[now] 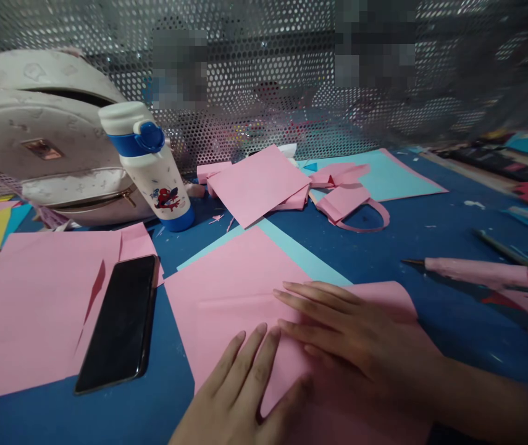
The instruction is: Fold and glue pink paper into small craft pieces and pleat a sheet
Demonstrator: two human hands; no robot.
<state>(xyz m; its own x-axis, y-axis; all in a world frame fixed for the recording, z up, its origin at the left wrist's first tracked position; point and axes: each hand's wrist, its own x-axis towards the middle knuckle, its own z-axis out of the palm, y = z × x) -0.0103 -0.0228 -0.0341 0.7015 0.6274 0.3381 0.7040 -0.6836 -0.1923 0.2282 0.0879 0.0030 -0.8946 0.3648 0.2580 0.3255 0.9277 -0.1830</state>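
A pink sheet of paper [240, 266] lies on the blue table in front of me, with a folded-over part whose edge runs across its middle. My left hand [249, 383] rests on this folded part, fingers stretched out and lying flat. To its right, my right hand [351, 327] also presses flat on the paper with its fingers extended. The fingertips of both hands come close together near the fold. A light blue sheet [307, 250] shows from under the pink one at its far side. Wrists and forearms hide the paper's near right part.
Left of the paper, a black phone [120, 327] lies partly on another pink sheet [27, 309]. Behind stand a white bottle [152, 173] and a white backpack [60, 136]. Pink pieces [259, 185] lie by the perforated metal panel [254, 80]. A pink glue gun [477, 272] is at right.
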